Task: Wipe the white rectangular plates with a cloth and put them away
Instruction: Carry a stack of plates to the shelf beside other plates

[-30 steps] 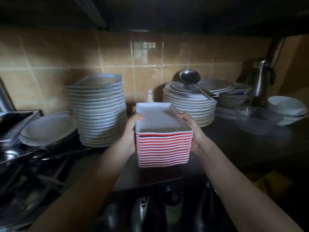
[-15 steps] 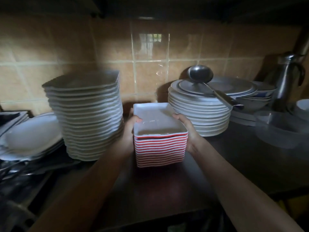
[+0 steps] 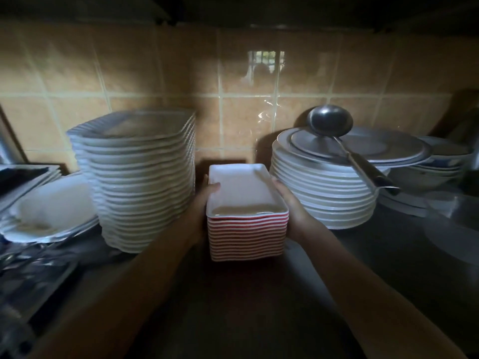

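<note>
Head view, stack: the rectangular plates [image 3: 247, 229] stand between the wavy plate pile [image 3: 140, 182] and the round plates [image 3: 324, 195].
Hands: your left hand [image 3: 200, 211] and right hand [image 3: 290, 209] clasp its sides.
Change: you pushed it deeper; the putting away seems nearly finished.

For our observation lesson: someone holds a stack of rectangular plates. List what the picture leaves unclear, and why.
Head view:
- Most fingers of the left hand and right hand: hidden behind the stack of rectangular plates.
- Whether that stack rests on the counter: too dark below it.
- Tall plate stack, left: blurred.
- Clear container: dim, cut by the right edge.
</note>
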The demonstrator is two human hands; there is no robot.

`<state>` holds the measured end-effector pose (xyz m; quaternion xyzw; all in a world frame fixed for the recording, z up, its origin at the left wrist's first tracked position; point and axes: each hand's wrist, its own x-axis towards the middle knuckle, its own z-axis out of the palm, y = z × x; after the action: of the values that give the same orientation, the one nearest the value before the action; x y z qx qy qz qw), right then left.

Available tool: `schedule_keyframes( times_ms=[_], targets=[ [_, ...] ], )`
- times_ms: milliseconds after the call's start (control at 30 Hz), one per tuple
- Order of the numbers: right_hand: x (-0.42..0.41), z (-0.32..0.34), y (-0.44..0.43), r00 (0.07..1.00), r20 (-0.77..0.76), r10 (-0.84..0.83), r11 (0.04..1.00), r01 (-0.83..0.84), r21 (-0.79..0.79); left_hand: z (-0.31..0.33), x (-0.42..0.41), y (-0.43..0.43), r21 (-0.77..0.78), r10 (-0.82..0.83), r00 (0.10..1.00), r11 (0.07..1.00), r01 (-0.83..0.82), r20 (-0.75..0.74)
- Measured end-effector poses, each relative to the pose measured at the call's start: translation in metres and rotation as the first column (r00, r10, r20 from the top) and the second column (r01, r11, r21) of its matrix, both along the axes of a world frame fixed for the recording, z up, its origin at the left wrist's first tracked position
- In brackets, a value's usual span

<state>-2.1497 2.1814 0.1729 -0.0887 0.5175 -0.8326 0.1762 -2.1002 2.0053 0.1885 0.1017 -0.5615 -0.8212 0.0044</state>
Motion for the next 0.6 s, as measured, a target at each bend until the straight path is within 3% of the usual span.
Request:
schedule_keyframes(
  times_ms=[267,333,433,600],
  targets=[
    [0.020,-0.023,0.034,0.974,-0.132,0.182,0.943,-0.135,0.305,-0.023,0.035,0.008,-0.171,-0.012,0.992,0.985,-0.010,-0.129],
    [0.028,-0.022,0.043,0.918,-0.264,0.294,0.898,-0.171,0.406,-0.029,0.048,-0.001,-0.287,-0.106,0.981,0.956,0.056,-0.163],
    [0.036,-0.021,0.049,0.846,-0.387,0.367,0.789,-0.063,0.611,-0.031,0.057,-0.012,-0.672,-0.300,0.937,0.733,0.107,-0.178],
    [0.038,-0.033,0.042,0.836,-0.475,0.276,0.583,0.247,0.774,-0.042,0.050,-0.014,-0.775,-0.247,0.936,0.630,-0.042,-0.252]
  ],
)
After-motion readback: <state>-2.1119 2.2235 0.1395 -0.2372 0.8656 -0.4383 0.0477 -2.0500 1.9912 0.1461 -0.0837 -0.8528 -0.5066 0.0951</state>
